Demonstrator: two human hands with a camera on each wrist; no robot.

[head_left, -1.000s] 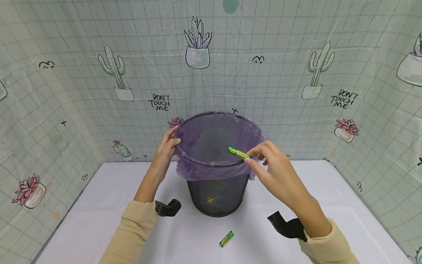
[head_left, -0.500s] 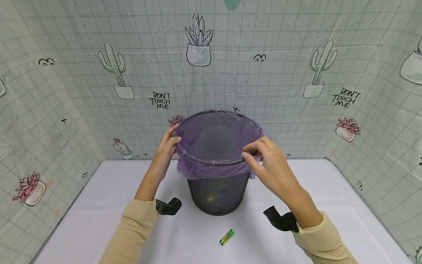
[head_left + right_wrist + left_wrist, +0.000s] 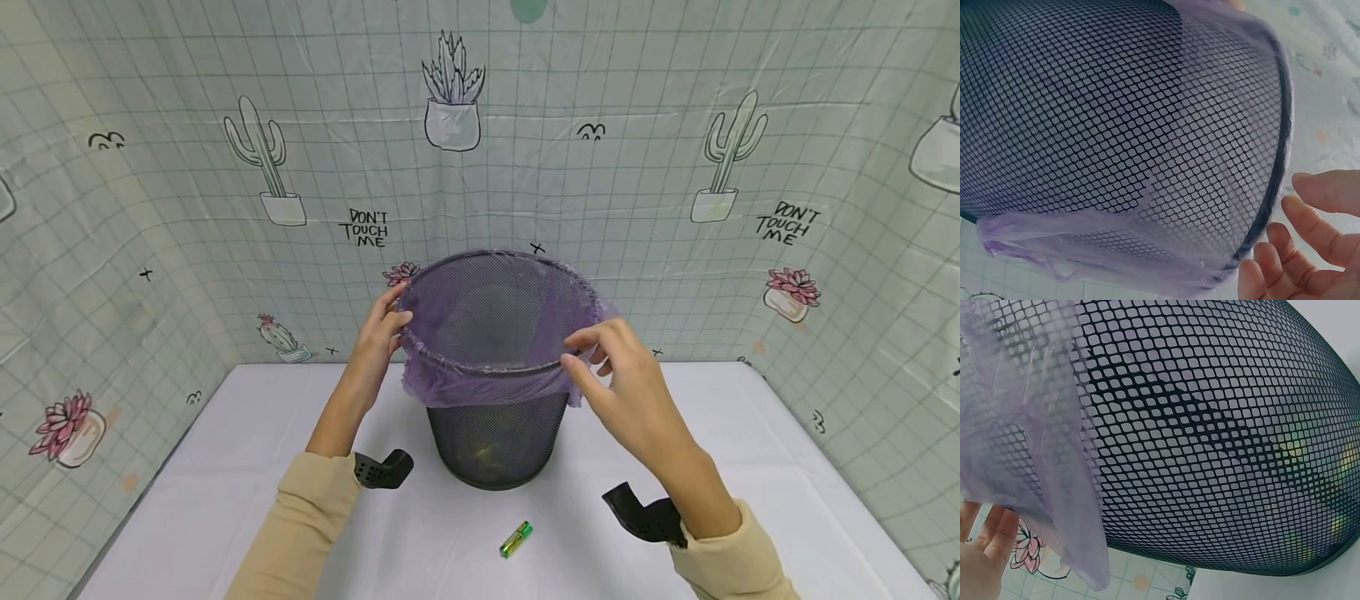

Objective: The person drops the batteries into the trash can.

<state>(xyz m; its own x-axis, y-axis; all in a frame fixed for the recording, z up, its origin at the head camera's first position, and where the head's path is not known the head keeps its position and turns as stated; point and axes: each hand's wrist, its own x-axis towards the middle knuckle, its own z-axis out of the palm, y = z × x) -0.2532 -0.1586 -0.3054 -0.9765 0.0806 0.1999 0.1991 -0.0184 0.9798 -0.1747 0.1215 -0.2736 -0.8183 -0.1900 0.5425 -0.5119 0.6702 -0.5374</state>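
Observation:
A black mesh wastebasket (image 3: 495, 442) stands upright on the table, with a purple bin liner (image 3: 480, 390) folded over its rim. My left hand (image 3: 372, 337) grips the rim at the left, thumb on top; in the left wrist view its fingers (image 3: 1004, 534) reach behind the liner. Over the right edge of the rim is my right hand (image 3: 618, 358), thumb and forefinger slightly apart and nothing between them. A green and yellow battery (image 3: 516, 540) lies in front of the basket. Blurred yellow-green shapes (image 3: 1294, 447) show through the mesh near the bottom.
A white cloth (image 3: 262, 467) covers the table. Behind and at both sides hangs a gridded curtain (image 3: 525, 183) printed with cacti. Black mounts (image 3: 384, 470) are strapped at both wrists, below beige sleeves (image 3: 307, 517).
The battery my right hand held over the basket's opening is gone from its fingers, which have parted. My left hand and the battery on the table have stayed put.

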